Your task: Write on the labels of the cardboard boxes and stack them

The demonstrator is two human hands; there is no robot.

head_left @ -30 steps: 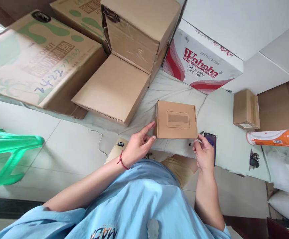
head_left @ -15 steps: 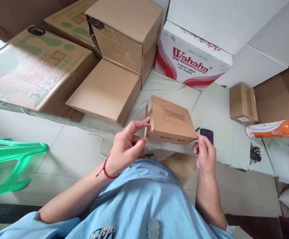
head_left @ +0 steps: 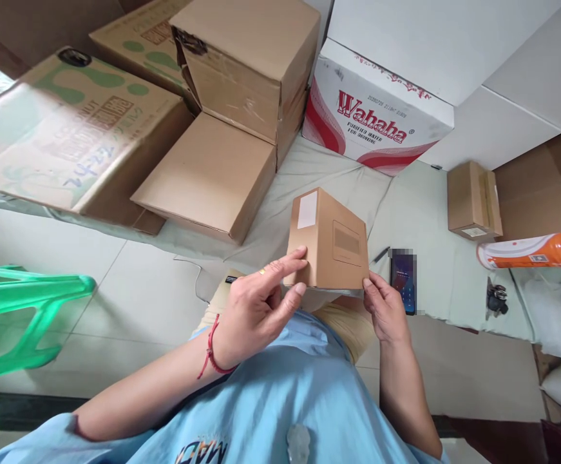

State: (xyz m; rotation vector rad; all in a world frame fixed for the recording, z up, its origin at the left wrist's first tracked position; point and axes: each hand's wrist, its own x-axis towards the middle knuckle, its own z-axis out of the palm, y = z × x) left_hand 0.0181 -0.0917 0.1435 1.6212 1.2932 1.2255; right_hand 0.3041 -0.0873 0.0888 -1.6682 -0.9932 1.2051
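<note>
A small brown cardboard box (head_left: 327,235) stands near the table's front edge, turned at an angle. Its left side carries a white label (head_left: 308,211), and a printed rectangle marks the face beside it. My left hand (head_left: 261,304), with a red string bracelet at the wrist, grips the box's near left lower end; the index finger lies along the side and the thumb sits by the bottom corner. At the near right lower corner, my right hand (head_left: 386,305) pinches the box between thumb and fingers. The underside of the box is hidden.
A phone (head_left: 402,281) and a dark pen (head_left: 382,254) lie right of the box. Behind stand larger cartons (head_left: 207,174) and a white-and-red water carton (head_left: 371,122). Keys (head_left: 496,298) and an orange-and-white tube (head_left: 534,250) are farther right. A green stool (head_left: 29,309) stands at left.
The small box has turned, so its left side with the white label now faces me more. My right hand has moved a little left with its corner. The phone screen is lit.
</note>
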